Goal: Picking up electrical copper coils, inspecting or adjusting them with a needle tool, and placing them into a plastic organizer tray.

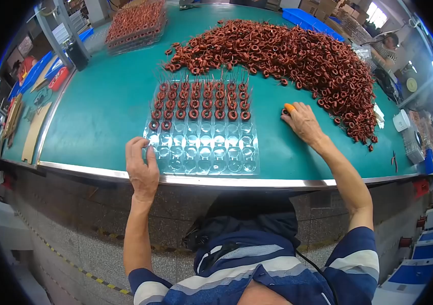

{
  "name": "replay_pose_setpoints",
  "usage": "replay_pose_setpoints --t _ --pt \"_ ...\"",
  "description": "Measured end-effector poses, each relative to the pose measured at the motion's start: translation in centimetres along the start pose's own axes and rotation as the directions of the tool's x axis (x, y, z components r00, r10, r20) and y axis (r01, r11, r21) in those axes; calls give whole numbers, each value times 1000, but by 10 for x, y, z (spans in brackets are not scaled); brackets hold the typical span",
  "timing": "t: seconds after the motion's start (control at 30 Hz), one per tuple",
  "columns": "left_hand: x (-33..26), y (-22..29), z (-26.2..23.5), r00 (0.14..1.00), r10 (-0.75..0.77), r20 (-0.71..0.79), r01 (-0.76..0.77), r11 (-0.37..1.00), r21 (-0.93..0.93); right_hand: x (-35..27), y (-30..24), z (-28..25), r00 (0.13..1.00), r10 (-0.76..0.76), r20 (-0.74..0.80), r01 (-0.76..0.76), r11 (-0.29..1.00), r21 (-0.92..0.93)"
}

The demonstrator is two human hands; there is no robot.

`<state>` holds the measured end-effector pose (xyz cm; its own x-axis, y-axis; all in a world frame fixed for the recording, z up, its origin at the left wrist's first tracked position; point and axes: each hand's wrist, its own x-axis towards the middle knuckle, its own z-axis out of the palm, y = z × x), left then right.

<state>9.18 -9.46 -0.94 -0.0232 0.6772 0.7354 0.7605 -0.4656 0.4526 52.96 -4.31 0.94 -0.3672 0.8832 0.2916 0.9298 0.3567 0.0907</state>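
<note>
A clear plastic tray (206, 165) with round pockets lies on the green table. Its far rows hold red-brown wound ring coils (193, 114) with their wire leads pointing up, and two more coils sit at the left of the following row. My left hand (142, 165) is at the tray's near left edge, fingers curled together; a small dark thing at the fingertips is too hidden to name. Right of the tray, my right hand (303, 123), with an orange finger cot (290, 108) on one finger, pinches a single ring coil (285, 112) at the table surface.
A large heap of loose coils (298, 56) curves across the far and right table. Stacked filled trays (136, 24) stand at the far left. A blue bin (313, 23) sits behind the heap; pliers (394, 160) lie near the right edge. Another person (384, 51) is at the far right.
</note>
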Motion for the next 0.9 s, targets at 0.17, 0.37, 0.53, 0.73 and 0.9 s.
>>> replay_pose_setpoints --t 0.17,0.37,0.53,0.73,0.9 --pt "2 91 5 884 -396 248 461 656 -597 -11 -42 -26 915 -187 -358 246 961 128" --pt "1 127 89 877 -122 466 333 852 -403 -2 -86 -2 916 -142 -376 242 942 234" --pt "-2 125 86 914 -46 403 220 891 -397 -6 -72 -24 955 181 -235 2 790 614" --pt "-5 127 85 921 45 386 115 918 -380 -6 -47 -22 995 -76 -68 100 879 467" --pt "0 137 85 932 59 358 91 916 -390 -12 -39 -7 968 -173 -184 227 916 331"
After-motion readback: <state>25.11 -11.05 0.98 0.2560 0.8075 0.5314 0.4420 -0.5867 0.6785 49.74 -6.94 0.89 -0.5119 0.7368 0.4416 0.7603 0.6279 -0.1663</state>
